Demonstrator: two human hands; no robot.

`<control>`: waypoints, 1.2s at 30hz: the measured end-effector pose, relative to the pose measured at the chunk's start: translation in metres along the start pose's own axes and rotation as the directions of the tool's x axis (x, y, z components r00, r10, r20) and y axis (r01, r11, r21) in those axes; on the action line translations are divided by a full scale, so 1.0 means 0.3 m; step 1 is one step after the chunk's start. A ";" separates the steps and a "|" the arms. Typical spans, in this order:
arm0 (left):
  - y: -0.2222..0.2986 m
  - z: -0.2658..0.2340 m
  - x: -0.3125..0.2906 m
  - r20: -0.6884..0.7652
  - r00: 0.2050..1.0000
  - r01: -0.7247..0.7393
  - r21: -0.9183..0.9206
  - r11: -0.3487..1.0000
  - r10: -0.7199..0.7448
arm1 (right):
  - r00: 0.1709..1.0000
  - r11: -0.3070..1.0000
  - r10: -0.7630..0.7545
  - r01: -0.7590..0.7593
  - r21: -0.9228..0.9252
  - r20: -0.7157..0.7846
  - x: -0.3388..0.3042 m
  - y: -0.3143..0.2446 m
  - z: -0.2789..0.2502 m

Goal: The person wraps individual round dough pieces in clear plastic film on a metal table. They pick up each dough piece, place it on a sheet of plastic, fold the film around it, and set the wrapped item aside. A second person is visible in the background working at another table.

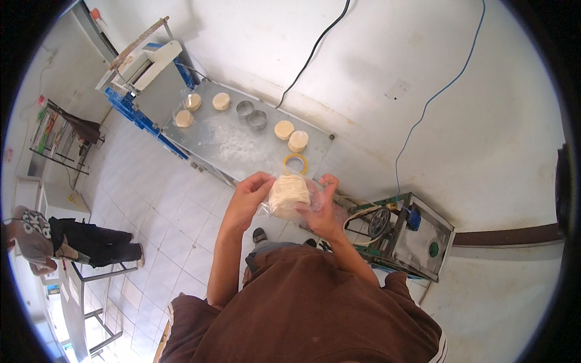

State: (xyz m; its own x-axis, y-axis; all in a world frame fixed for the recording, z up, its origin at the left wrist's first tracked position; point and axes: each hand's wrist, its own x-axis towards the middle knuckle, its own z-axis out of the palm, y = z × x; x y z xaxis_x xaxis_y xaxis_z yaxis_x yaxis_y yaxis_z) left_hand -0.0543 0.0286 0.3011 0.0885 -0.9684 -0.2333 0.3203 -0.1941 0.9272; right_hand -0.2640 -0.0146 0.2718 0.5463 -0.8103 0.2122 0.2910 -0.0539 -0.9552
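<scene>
Over the near edge of the metal table, I hold a clear plastic bag with a stack of round, pale dough wrappers (289,192) inside. My left hand (250,198) pinches the bag at its left side, fingers closed. The fingers of my right hand (324,213) close around its right side, partly seen through the film. Just beyond the bag, a yellow roll of tape (295,156) lies on the table. Two more dough stacks (284,129) sit past the tape, and two metal ring cutters (245,109) stand near the table's middle.
Flour dusts the metal table (200,142). More dough stacks (221,101) lie toward its left end, beside a blue and white roller machine (148,69). At right stands a green-framed machine with a wheel (380,222). Another person (91,242) is at far left by a table.
</scene>
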 end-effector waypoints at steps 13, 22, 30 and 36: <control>-0.072 -0.015 -0.003 0.115 0.983 0.165 -0.229 0.959 -0.142 | 0.982 0.993 0.045 -0.064 0.099 0.185 0.004 -0.033 -0.031; -0.124 0.011 -0.028 0.166 0.946 0.325 -0.469 0.821 -0.279 | 0.975 0.947 0.181 -0.139 -0.290 0.125 0.047 -0.161 0.016; -0.239 0.071 -0.095 0.299 0.937 0.301 -0.422 0.855 -0.183 | 0.943 0.677 0.334 -0.240 -0.696 -0.001 0.050 -0.209 0.048; -0.264 0.111 -0.097 0.246 0.933 0.352 -0.493 0.796 -0.261 | 0.928 0.569 0.371 -0.199 -0.798 0.034 0.043 -0.185 0.050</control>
State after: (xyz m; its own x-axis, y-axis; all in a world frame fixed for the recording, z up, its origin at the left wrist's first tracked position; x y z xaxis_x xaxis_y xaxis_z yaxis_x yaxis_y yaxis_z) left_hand -0.1135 0.0668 0.2441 -0.2329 -0.8917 -0.3880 0.7506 -0.4186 0.5113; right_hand -0.2613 -0.0132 0.3306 0.6416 -0.7521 -0.1509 -0.5694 -0.3352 -0.7506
